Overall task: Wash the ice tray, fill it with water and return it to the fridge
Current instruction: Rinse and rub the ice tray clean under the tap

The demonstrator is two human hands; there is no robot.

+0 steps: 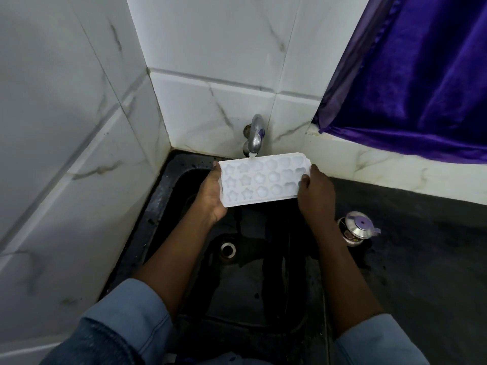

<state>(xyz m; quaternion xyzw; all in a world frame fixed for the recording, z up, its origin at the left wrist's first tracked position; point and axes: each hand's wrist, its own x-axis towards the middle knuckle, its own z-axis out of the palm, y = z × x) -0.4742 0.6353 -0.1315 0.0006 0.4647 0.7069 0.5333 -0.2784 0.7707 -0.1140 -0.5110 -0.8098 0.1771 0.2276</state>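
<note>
A white ice tray (263, 179) with star-shaped and round moulds is held level over the black sink (158, 206), just under the metal tap (256, 137). Water runs from the spout onto the tray's far edge. My left hand (212, 194) grips the tray's left end, thumb along its edge and fingers underneath. My right hand (315, 192) grips the right end, thumb on top of the rim.
The sink drain (228, 249) lies below the tray. A small metal lidded container (357, 230) stands on the dark counter to the right. Marble-look tiled walls close in on the left and behind. A purple curtain (421, 75) hangs at the upper right.
</note>
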